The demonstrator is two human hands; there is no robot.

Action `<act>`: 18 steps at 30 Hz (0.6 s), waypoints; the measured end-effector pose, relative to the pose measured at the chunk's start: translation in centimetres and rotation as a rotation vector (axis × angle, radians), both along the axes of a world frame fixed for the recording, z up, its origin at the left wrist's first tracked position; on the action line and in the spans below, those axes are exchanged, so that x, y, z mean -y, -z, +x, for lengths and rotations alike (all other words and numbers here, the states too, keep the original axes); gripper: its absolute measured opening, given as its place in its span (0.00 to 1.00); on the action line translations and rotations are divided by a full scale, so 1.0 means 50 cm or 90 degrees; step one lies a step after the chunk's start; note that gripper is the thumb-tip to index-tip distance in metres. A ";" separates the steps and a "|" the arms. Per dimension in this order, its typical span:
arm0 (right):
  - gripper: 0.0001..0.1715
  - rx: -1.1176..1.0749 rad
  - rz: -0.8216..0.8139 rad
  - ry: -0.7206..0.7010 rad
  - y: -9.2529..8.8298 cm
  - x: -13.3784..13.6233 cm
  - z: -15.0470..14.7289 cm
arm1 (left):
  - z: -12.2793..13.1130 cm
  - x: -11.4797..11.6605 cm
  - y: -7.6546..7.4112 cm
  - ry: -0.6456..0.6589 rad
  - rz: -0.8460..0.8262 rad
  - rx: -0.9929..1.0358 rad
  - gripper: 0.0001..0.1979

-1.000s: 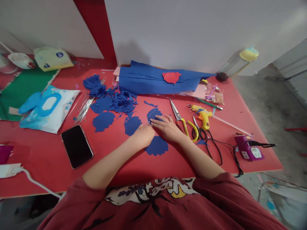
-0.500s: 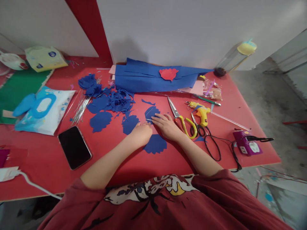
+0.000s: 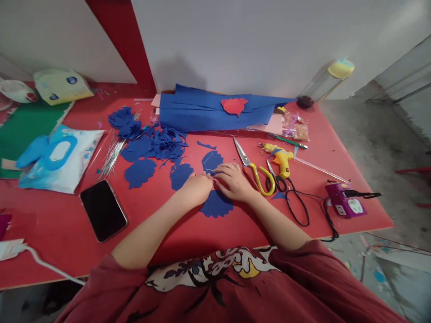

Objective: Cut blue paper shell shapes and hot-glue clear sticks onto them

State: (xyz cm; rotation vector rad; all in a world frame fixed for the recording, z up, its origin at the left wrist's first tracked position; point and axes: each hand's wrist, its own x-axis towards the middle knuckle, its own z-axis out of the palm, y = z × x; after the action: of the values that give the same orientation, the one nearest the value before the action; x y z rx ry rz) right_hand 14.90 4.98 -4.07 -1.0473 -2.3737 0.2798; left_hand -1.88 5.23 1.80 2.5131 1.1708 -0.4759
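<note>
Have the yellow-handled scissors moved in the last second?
No. The scissors lie just as close to the glue gun, blades toward the blue sheets; only the camera shifted.

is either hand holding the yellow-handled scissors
No, the scissors lie on the table beside the right hand, which rests with the left hand at the blue cutouts.
</note>
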 end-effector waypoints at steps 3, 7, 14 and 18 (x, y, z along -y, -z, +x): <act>0.12 0.025 -0.011 -0.022 0.010 0.005 -0.014 | -0.001 -0.002 0.000 -0.003 -0.003 0.002 0.17; 0.12 0.036 0.012 -0.038 0.020 0.003 -0.019 | -0.001 -0.003 -0.004 -0.004 -0.005 0.011 0.15; 0.17 0.107 0.021 0.007 -0.004 -0.033 0.045 | -0.006 -0.002 -0.003 -0.033 -0.005 0.042 0.16; 0.15 0.142 -0.006 0.075 -0.027 -0.052 0.086 | -0.009 -0.002 -0.002 -0.041 -0.006 0.044 0.14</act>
State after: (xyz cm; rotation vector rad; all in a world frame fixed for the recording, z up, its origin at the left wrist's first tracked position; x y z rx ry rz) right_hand 19.22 7.59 -2.71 -1.2757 -2.4940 0.1377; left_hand -2.34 5.35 1.91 2.4549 1.2168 -0.3747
